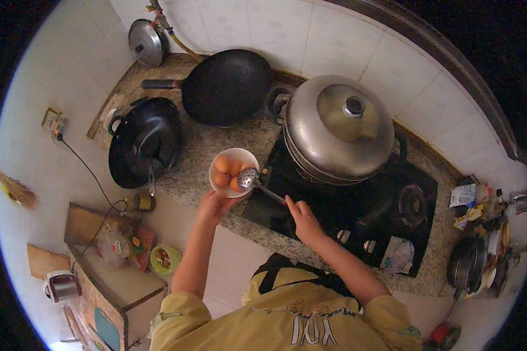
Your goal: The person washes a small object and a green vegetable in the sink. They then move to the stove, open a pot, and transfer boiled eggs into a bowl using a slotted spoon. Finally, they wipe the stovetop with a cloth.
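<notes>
My left hand (218,205) grips a white bowl (253,157) from its near side, with the thumb or fingers curled at the rim. Several brown eggs (223,164) lie in the bowl. In my right hand (302,220) is the handle of a metal slotted spoon (249,178). Its perforated head is at the right side of the bowl, over the eggs, and hides part of them. Whether the spoon touches an egg I cannot tell. The bowl is held above the granite counter, beside the left edge of the black stove (269,202).
A large lidded steel pot (334,131) stands on the stove. Behind the bowl sit a black frying pan (228,88) and a black wok (143,143) with a utensil in it. A green bowl (165,259) is on the lower left; stacked pans (469,263) stand far right.
</notes>
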{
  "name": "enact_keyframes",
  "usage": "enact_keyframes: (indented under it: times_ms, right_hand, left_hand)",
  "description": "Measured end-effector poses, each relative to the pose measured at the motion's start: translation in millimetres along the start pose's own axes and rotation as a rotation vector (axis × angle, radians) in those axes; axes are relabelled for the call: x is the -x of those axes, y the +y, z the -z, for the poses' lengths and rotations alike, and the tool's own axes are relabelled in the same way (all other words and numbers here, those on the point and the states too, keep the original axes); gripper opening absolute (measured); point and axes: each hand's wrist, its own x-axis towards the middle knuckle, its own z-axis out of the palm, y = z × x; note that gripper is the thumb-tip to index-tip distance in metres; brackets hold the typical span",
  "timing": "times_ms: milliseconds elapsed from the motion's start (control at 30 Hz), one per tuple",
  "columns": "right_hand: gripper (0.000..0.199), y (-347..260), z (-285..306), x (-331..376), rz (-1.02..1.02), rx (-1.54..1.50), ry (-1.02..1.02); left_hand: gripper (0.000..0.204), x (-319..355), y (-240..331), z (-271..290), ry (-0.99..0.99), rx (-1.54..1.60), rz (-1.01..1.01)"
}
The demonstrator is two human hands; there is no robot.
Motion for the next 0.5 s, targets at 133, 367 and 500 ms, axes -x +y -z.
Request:
enact_keyframes:
  times_ms: [133, 367, 500]
  right_hand:
    - [0.072, 8.5, -6.8, 1.6, -0.027, -0.023, -0.015]
    - [0.072, 9.7, 1.1, -0.6, -0.096, -0.050, 0.024]
    - [0.072, 22.0, 10.6, -7.1, -0.050, -0.072, 0.034]
  left_hand:
    - [0.037, -11.1, -9.2, 2.8, -0.022, -0.037, -0.009]
    - [0.037, -18.6, -17.2, 9.6, -0.063, -0.130, 0.030]
    - [0.038, -24.0, -21.0, 13.4, -0.091, -0.087, 0.018]
